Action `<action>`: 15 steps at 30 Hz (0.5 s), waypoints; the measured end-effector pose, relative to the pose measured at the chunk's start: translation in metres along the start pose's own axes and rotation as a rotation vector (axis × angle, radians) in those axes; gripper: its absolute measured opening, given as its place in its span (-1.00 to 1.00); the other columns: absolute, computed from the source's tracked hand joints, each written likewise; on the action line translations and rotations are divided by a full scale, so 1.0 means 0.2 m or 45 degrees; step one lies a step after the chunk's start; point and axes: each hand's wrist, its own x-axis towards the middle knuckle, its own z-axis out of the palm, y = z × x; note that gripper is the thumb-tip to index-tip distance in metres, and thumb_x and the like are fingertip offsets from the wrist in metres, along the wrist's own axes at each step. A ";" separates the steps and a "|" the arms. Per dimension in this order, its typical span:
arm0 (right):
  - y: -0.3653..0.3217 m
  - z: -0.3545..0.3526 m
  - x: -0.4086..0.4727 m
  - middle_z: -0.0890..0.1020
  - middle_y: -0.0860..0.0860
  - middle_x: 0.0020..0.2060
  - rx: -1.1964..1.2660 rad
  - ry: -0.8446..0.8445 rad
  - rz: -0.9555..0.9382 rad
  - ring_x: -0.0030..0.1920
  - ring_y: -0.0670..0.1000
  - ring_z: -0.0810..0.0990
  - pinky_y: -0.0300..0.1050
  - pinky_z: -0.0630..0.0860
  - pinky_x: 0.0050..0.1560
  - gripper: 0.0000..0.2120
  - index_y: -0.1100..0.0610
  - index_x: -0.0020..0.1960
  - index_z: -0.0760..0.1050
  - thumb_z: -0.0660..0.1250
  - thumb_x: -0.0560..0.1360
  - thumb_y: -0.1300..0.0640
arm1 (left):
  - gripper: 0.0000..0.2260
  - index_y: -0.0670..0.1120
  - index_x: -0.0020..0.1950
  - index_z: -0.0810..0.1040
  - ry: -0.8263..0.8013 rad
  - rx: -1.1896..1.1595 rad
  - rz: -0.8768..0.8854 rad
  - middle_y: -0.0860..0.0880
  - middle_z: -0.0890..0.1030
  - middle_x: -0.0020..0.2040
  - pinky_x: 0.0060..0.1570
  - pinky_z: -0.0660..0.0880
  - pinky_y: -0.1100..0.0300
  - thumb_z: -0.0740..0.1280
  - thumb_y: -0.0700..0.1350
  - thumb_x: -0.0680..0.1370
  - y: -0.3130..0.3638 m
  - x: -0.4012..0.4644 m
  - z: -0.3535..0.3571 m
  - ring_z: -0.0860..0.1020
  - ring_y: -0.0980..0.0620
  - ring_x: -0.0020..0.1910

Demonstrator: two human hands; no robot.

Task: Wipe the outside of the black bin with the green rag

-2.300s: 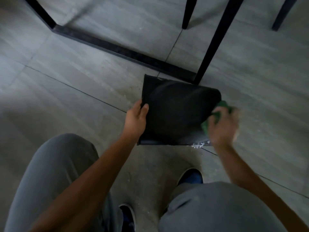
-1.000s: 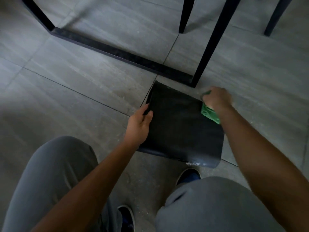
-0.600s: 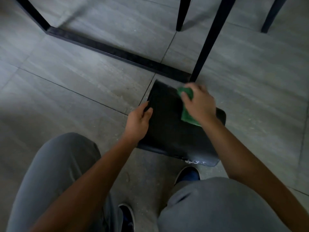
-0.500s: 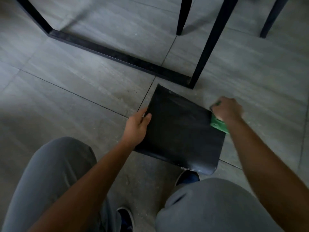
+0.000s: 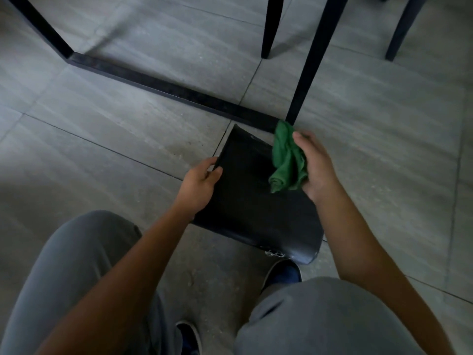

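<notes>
The black bin (image 5: pixel 252 206) lies tipped on the grey tiled floor between my knees and a table frame, one flat side facing up. My left hand (image 5: pixel 201 184) grips its left edge, thumb on the upper face. My right hand (image 5: pixel 316 166) is at the bin's upper right corner, palm turned up, with the crumpled green rag (image 5: pixel 288 160) held in its fingers. The rag hangs over the bin's top face; I cannot tell whether it touches.
A black metal table frame bar (image 5: pixel 166 85) runs across the floor just beyond the bin, with an upright leg (image 5: pixel 311 60) near the rag. Chair legs (image 5: pixel 270 26) stand farther back. My grey-trousered knees and blue shoes (image 5: pixel 282 274) fill the near floor.
My right hand has moved from the bin's right edge to its upper right corner and turned palm up, showing the rag loosely bunched. The left hand keeps its grip on the left edge.
</notes>
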 end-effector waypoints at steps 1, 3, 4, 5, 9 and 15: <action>0.03 0.05 0.00 0.71 0.03 0.00 0.007 -0.033 0.002 0.02 0.03 0.70 0.00 0.63 0.01 -0.88 -0.03 0.05 0.64 0.41 0.57 -0.04 | -0.80 0.13 0.33 0.52 0.000 -0.006 0.005 0.08 0.68 0.06 -0.19 0.60 0.40 0.21 -0.01 0.73 0.00 0.00 0.00 0.69 0.13 -0.02; 0.07 0.11 0.01 0.69 -0.05 0.08 -0.458 0.025 -0.169 0.09 -0.06 0.66 -0.02 0.60 0.11 -0.81 -0.05 0.19 0.62 0.31 0.65 -0.06 | -0.78 0.03 0.34 0.55 0.017 -0.005 0.010 0.01 0.71 0.04 -0.13 0.67 0.23 0.22 -0.04 0.73 0.00 0.00 0.00 0.71 0.07 -0.03; 0.08 0.12 0.03 0.66 -0.07 0.14 -0.787 0.080 -0.319 0.15 -0.09 0.63 -0.01 0.57 0.17 -0.76 -0.04 0.29 0.57 0.26 0.68 -0.05 | -0.75 -0.04 0.37 0.55 0.027 0.003 0.014 -0.04 0.71 0.05 -0.07 0.70 0.11 0.22 -0.06 0.73 0.01 -0.01 0.00 0.71 0.01 -0.02; 0.09 0.10 0.04 0.63 -0.05 0.24 -1.036 0.134 -0.444 0.24 -0.06 0.59 0.02 0.53 0.27 -0.70 -0.01 0.40 0.51 0.22 0.70 -0.02 | -0.72 -0.08 0.40 0.54 0.030 0.017 0.013 -0.09 0.71 0.07 0.01 0.69 -0.01 0.22 -0.07 0.73 0.01 -0.01 0.00 0.71 -0.03 0.01; 0.09 0.06 0.01 0.44 0.01 0.50 -1.085 0.196 -0.432 0.44 0.00 0.44 0.04 0.44 0.39 -0.42 -0.05 0.61 0.24 0.22 0.65 -0.21 | -0.70 -0.12 0.43 0.52 0.046 0.065 0.036 -0.14 0.68 0.12 0.13 0.64 -0.15 0.22 -0.09 0.73 0.04 -0.02 0.02 0.67 -0.10 0.08; 0.20 0.24 -0.11 0.41 0.11 0.43 -1.567 0.200 -0.895 0.32 0.19 0.47 0.13 0.59 0.13 -0.24 -0.04 0.64 0.15 0.40 0.52 -0.04 | -0.72 -0.11 0.41 0.53 0.044 0.089 0.097 -0.10 0.70 0.07 0.04 0.67 -0.13 0.22 -0.09 0.73 0.06 -0.03 0.03 0.70 -0.04 0.00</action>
